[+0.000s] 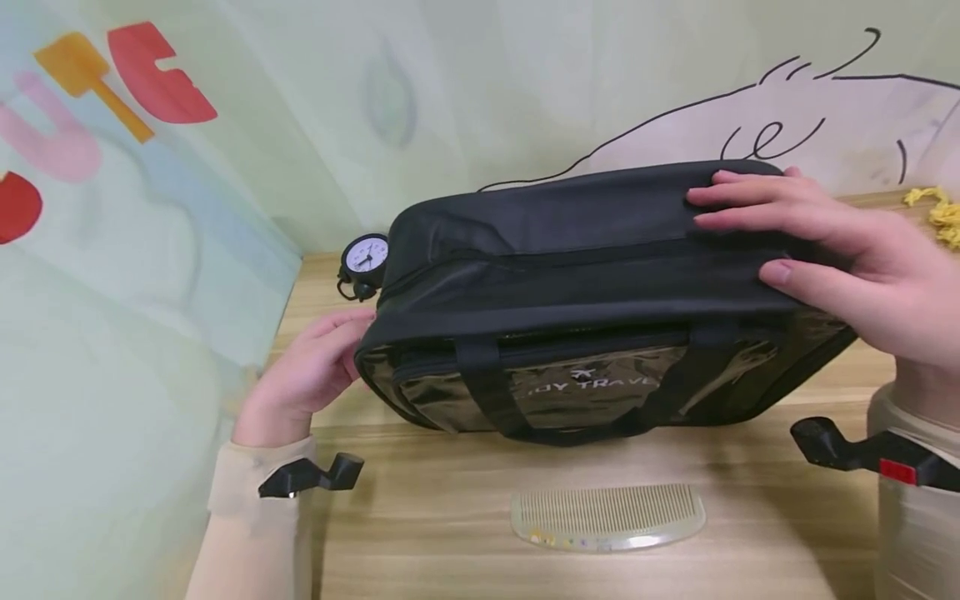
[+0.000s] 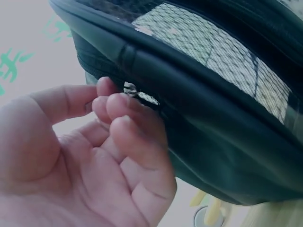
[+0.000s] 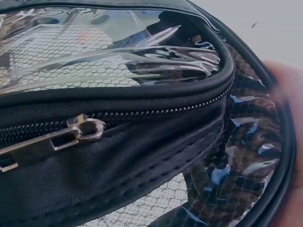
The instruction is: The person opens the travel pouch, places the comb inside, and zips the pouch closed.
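Observation:
A black toiletry bag (image 1: 585,283) with clear panels, a strap handle (image 1: 487,392) and white lettering fills the middle of the head view. At its left end, my left hand (image 1: 318,371) has its thumb and fingertips together. The left wrist view shows the fingers of that hand (image 2: 109,142) curled at a small metal zipper pull (image 2: 130,89), partly hidden behind the fingertips. My right hand (image 1: 855,254) rests on the bag's right end, fingers stretched across the top and thumb nearer the front. Another metal zipper pull (image 3: 54,142) lies on the front pocket zip in the right wrist view.
A pale comb (image 1: 607,521) lies on the wooden table (image 1: 435,533) in front of the bag. Behind the bag's left corner is a small black alarm clock (image 1: 366,257). Something yellow and stringy (image 1: 943,218) is at the far right. A printed curtain (image 1: 315,108) closes off the back and left.

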`<move>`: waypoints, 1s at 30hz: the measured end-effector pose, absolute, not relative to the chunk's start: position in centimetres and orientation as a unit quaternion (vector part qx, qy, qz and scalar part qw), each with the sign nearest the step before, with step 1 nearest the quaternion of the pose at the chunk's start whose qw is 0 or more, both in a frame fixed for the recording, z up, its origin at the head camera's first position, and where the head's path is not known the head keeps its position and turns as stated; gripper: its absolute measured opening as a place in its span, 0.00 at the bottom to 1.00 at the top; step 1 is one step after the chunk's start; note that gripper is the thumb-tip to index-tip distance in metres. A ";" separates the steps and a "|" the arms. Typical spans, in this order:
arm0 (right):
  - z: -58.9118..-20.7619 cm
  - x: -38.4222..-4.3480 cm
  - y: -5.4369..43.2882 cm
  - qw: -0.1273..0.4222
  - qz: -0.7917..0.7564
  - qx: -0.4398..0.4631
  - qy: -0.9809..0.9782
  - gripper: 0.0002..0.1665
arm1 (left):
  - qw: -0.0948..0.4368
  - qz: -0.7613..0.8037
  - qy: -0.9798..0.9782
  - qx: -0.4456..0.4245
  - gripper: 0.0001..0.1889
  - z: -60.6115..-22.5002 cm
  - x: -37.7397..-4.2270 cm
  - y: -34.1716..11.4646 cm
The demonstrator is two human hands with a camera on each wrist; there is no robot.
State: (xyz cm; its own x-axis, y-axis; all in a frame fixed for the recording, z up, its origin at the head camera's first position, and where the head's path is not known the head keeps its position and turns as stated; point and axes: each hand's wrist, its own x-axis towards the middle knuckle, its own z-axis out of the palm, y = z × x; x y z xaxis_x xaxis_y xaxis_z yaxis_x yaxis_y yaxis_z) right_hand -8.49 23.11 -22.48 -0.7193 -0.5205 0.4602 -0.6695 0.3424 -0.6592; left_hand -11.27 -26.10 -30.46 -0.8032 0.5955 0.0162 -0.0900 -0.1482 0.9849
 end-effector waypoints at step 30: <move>-22.7 -8.8 23.2 0.091 0.443 0.374 -0.810 0.27 | 0.235 0.803 0.485 0.254 0.25 -30.0 -11.6 -25.5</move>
State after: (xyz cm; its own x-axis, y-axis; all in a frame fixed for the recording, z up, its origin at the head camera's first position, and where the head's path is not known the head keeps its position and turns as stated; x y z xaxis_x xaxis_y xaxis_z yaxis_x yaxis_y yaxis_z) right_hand -8.84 23.23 -22.67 -0.7038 -0.5252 0.4784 -0.6860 0.3274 -0.6497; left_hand -11.63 -25.52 -29.99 -0.7609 0.6233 0.1800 -0.1304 -0.4188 0.8987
